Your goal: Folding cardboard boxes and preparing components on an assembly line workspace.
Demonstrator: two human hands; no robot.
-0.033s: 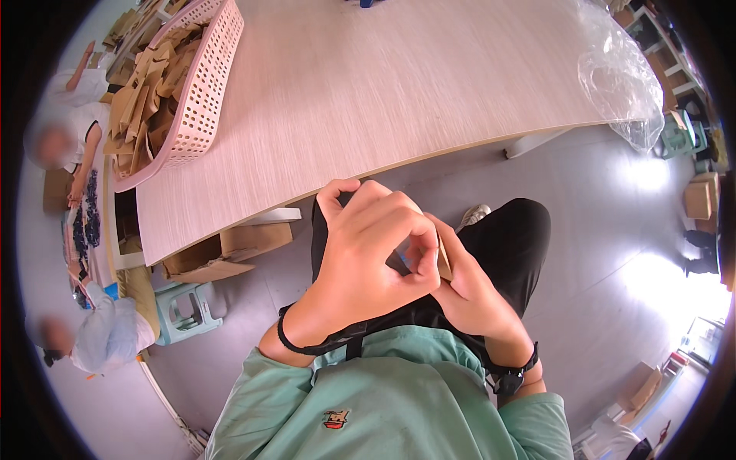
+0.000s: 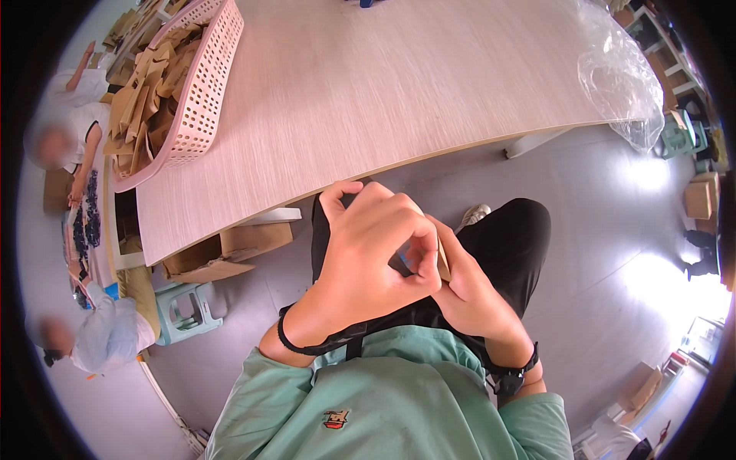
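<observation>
My left hand [image 2: 372, 249] is over my lap, its fingers curled and the thumb bent in toward the index finger, making a ring. What those fingertips hold, if anything, is hidden, though a small bluish patch shows through the ring. Right against it, my right hand [image 2: 471, 295] grips a small brown cardboard piece [image 2: 444, 264] between thumb and fingers. Only a narrow strip of that piece is visible; the left fingers cover the rest. Both hands are just in front of the table's near edge.
On the pale wooden table [image 2: 368, 92], a pink perforated basket [image 2: 207, 100] full of folded cardboard pieces stands at left. Clear plastic film [image 2: 625, 84] hangs over the right end. Beneath the table sits an open carton [image 2: 222, 253], near a green stool [image 2: 184, 313]. People sit at far left.
</observation>
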